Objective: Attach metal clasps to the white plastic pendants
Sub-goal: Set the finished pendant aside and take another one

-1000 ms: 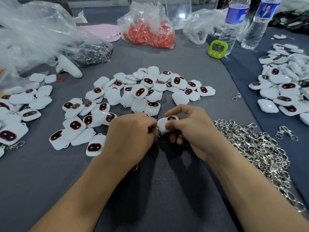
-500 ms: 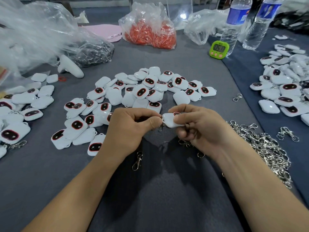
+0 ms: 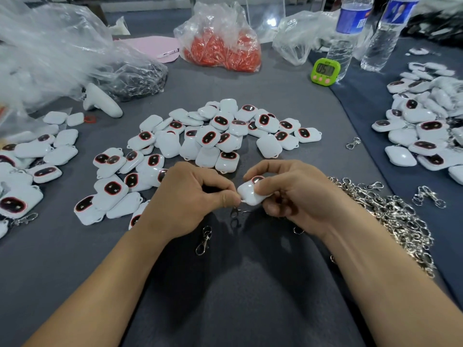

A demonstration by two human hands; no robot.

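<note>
Both hands lifted slightly since earlier frame. Right hand pinches pendant; left hand pinches clasp at its loop. Central pile on desk still claspless; most work remains.

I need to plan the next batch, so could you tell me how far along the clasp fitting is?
Done: the pendants on the far left already carry clasps, as one shows by the edge. In hand: the right hand grips one pendant while the left hand works a clasp at its corner. Left: the middle pile shows no clasps, and a heap of loose clasps waits on the right.
</note>
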